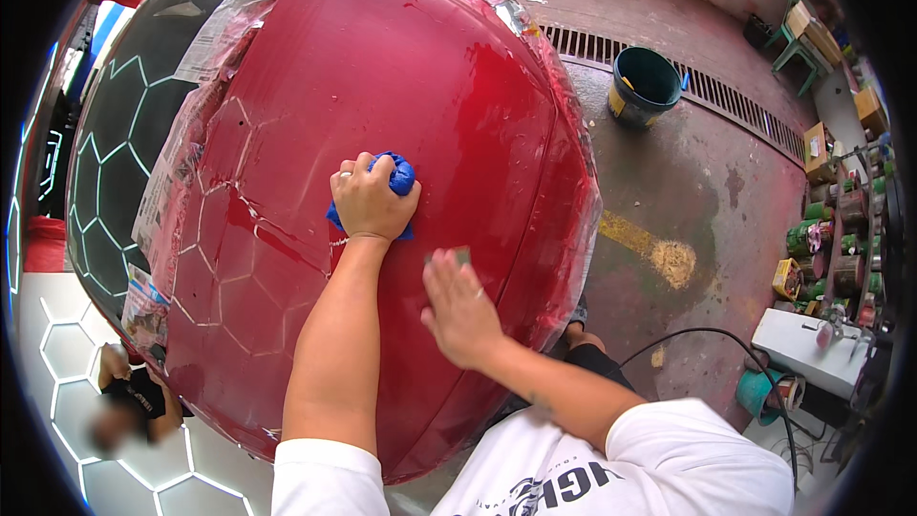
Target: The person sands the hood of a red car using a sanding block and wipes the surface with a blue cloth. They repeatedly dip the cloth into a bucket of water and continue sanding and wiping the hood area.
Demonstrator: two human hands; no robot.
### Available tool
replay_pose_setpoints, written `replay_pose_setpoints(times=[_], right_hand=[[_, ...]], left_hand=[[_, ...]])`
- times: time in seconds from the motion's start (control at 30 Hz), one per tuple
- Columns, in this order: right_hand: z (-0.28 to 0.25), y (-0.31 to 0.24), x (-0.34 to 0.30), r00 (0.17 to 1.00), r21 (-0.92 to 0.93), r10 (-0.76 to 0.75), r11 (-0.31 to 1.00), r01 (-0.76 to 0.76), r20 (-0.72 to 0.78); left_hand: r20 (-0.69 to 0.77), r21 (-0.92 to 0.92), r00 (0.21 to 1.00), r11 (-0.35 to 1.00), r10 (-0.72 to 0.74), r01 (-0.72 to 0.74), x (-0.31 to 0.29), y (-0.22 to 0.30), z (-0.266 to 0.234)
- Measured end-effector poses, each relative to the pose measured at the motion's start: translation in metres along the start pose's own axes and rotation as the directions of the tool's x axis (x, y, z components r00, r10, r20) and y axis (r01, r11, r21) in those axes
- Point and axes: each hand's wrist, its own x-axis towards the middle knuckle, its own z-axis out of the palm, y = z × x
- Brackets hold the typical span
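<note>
My left hand (pixel 374 203) is closed around a crumpled blue cloth (pixel 395 175), pressed onto the red car hood (pixel 315 67). To its right and nearer to me, my right hand (pixel 460 311) lies flat on the hood, fingers together and slightly blurred. Under its fingertips pokes out a small grey-green piece that looks like sandpaper (pixel 462 255); the rest is hidden by the fingers. Water drops and wet streaks mark the paint. Newspaper and clear film (pixel 196 124) cover the strip between hood and dark windshield (pixel 119 134).
Right of the car, a dark bucket (pixel 645 86) stands beside a floor drain grate (pixel 735 105). Paint cans (pixel 845 272), cardboard boxes (pixel 819 153) and a white table (pixel 812 349) line the right side. A black hose (pixel 726 333) curves nearby. At lower left is another person (pixel 148 401).
</note>
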Motion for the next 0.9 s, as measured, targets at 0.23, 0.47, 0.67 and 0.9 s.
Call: replay_pose_setpoints(times=[0.23, 0.47, 0.67, 0.9], right_hand=[[-0.076, 0.196, 0.199, 0.931, -0.134, 0.174, 0.965, -0.227, -0.32], [-0.044, 0.053, 0.08, 0.997, 0.06, -0.02, 0.998, 0.016, 0.076], [-0.064, 0.151, 0.174, 0.976, -0.173, 0.032, 0.982, -0.071, -0.217], [-0.062, 0.157, 0.167, 0.981, -0.105, 0.065, 0.991, -0.085, -0.185]], left_hand=[[-0.024, -0.002, 1.0, 1.0, -0.015, 0.015, 0.034, 0.014, 0.017], [-0.083, -0.007, 0.997, 1.0, -0.006, 0.006, 0.029, 0.005, 0.016], [-0.081, 0.005, 0.997, 1.0, -0.018, 0.018, 0.024, 0.007, 0.014], [-0.093, 0.004, 0.996, 1.0, -0.012, 0.012, 0.027, 0.006, 0.021]])
